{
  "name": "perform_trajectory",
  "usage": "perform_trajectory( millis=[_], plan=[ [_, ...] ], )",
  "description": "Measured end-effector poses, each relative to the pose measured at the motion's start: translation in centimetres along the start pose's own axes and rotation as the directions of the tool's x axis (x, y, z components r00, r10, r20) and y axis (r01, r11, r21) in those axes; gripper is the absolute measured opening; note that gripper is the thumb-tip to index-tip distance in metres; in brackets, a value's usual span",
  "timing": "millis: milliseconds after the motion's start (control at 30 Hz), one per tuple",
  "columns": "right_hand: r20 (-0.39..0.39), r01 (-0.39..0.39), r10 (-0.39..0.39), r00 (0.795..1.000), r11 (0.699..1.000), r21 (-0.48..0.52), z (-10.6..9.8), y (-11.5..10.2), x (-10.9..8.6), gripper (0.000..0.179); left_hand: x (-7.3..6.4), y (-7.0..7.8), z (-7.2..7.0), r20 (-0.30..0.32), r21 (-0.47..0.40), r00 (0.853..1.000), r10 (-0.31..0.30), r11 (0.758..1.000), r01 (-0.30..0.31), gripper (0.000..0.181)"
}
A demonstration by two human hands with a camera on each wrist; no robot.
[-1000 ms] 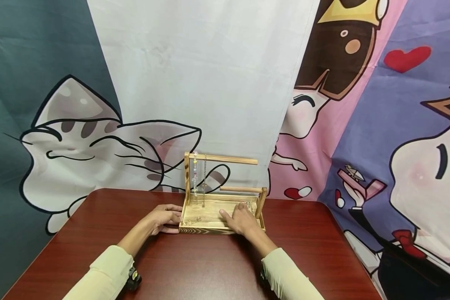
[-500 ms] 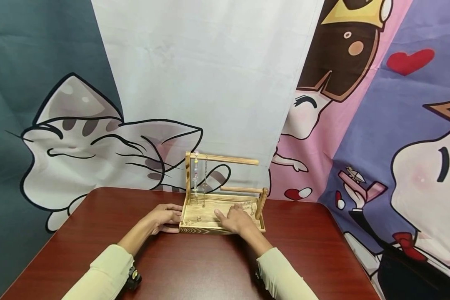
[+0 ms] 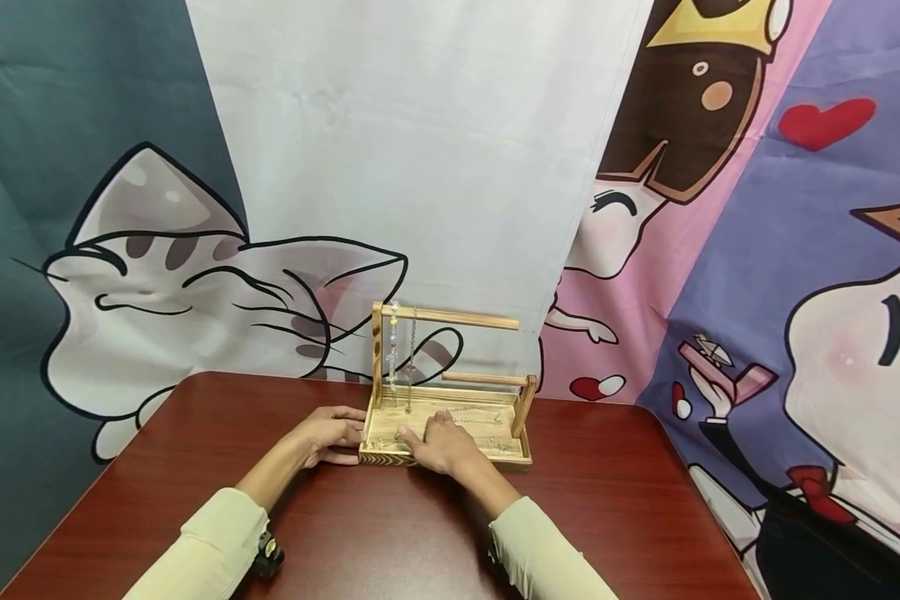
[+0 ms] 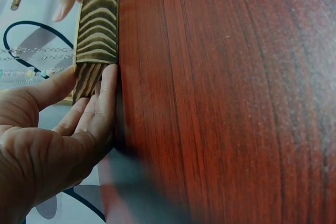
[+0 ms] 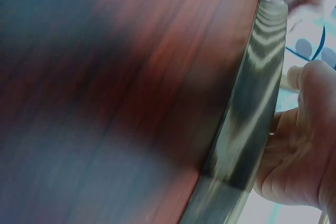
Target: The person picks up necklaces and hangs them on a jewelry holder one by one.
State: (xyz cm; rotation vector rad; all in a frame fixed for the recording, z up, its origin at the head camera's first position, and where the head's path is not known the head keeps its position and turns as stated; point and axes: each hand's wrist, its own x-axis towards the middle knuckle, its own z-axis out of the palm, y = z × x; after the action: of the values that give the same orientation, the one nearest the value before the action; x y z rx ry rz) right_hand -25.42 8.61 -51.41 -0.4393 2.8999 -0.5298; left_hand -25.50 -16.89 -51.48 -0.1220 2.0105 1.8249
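Note:
A wooden jewelry stand with a shallow tray base and two bars sits on the table. My left hand holds the tray's left end, thumb at the rim and fingers along the end wall and lower edge in the left wrist view. Inside the tray, my right hand lies palm down, thumb spread apart from the fingers; its fingertips are hidden. From beside its fingers a thin chain necklace runs right in two strands. A beaded strand and a chain hang from the upper bar's left end.
The stand's upper bar and lower bar rise over the tray. More small jewelry lies at the tray's front right. Behind the reddish wood table hangs a printed cartoon cloth.
My right hand has slid left across the tray. The chain, bunched at the right before, now stretches out toward it. My left hand and the stand have stayed put.

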Motion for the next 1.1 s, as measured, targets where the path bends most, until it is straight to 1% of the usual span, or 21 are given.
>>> perform_trajectory(
  millis=[233,300,400,467,533,633,733,800,933,1100],
  plan=[
    [0.033,0.028,-0.028,0.999,1.0,0.009,0.9,-2.1,0.3,0.09,-0.1,0.1,-0.1,-0.003,0.0,1.0,-0.004,1.0,0.004,0.064],
    [0.036,0.045,-0.046,0.998,0.999,0.014,1.4,-2.4,0.5,0.094,-0.2,0.1,-0.1,-0.003,-0.002,1.0,-0.005,1.0,0.005,0.064],
    [0.047,0.064,-0.065,0.997,0.998,0.023,1.5,-2.9,0.3,0.098,-0.2,0.1,-0.1,0.002,-0.004,1.0,-0.005,1.0,0.005,0.064],
    [0.049,0.071,-0.073,0.996,0.997,0.028,1.5,-3.1,0.3,0.096,-0.1,0.1,-0.1,0.005,-0.006,1.0,-0.005,1.0,0.005,0.064],
    [0.05,0.076,-0.077,0.996,0.997,0.029,1.1,-3.4,0.0,0.088,-0.1,0.1,-0.1,0.006,-0.004,1.0,-0.005,1.0,0.005,0.065],
    [0.021,0.109,-0.109,0.994,0.994,0.005,1.0,-3.1,0.0,0.074,-0.1,0.0,-0.1,0.004,-0.002,1.0,-0.006,1.0,0.006,0.064],
    [-0.017,0.159,-0.16,0.987,0.987,-0.025,1.0,-2.4,0.0,0.06,-0.1,0.0,-0.1,0.004,0.001,1.0,-0.006,1.0,0.006,0.064],
    [-0.039,0.182,-0.184,0.982,0.982,-0.042,1.0,-1.9,-0.1,0.055,-0.1,0.0,-0.1,0.006,0.002,1.0,-0.005,1.0,0.005,0.064],
    [-0.053,0.194,-0.198,0.979,0.978,-0.078,1.0,-1.1,-0.2,0.054,-0.1,0.0,0.0,0.009,-0.002,1.0,-0.003,1.0,0.003,0.064],
    [-0.043,0.185,-0.189,0.981,0.979,-0.081,0.8,-0.6,-0.3,0.055,0.0,0.1,0.0,0.01,-0.001,1.0,-0.006,1.0,0.006,0.064]
  ],
)
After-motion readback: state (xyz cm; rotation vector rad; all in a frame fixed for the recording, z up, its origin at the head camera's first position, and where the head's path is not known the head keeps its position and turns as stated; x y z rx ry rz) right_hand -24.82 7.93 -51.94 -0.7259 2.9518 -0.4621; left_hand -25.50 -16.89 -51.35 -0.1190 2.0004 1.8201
